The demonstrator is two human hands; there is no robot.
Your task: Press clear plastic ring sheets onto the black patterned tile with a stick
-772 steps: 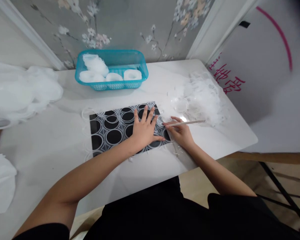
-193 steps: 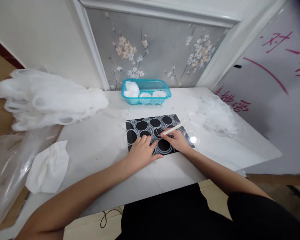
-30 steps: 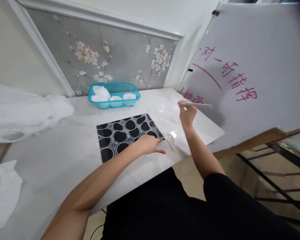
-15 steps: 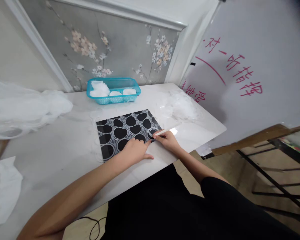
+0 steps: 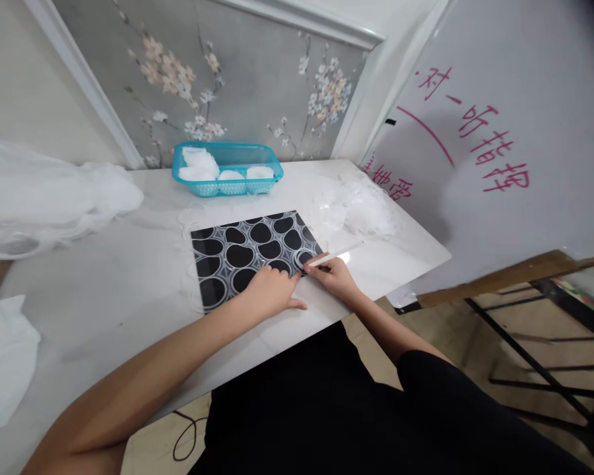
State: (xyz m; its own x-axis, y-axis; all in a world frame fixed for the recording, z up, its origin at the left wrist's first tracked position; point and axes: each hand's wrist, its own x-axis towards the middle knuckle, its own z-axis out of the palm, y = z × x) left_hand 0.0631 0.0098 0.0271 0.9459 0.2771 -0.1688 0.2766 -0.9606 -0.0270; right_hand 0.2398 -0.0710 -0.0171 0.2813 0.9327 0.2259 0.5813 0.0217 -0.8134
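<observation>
A black sheet (image 5: 239, 255) with grey-and-white ringed rounded shapes lies flat on the white table. My left hand (image 5: 272, 291) rests on its near edge, index finger pressing by the lower right shape and thumb stretched out to the side. Pinched in the fingers of my right hand (image 5: 337, 276) is a slim white pen-like tool (image 5: 339, 253), slanting up to the right. Its working tip is hidden or too small to make out, at the sheet's lower right corner. A pale loop (image 5: 298, 258) shows around the shape there.
A blue plastic basket (image 5: 232, 148) with white rounded pieces stands at the back. Crumpled clear film (image 5: 361, 208) lies to the right of the sheet. White filmy material (image 5: 54, 198) and a white cloth-like piece (image 5: 7, 363) sit at the left. A whiteboard (image 5: 475, 231) adjoins the table's right side.
The view has shifted slightly. Both hands keep nearly the same place on the sheet, and the white tool remains in my right hand at the lower right shape.
</observation>
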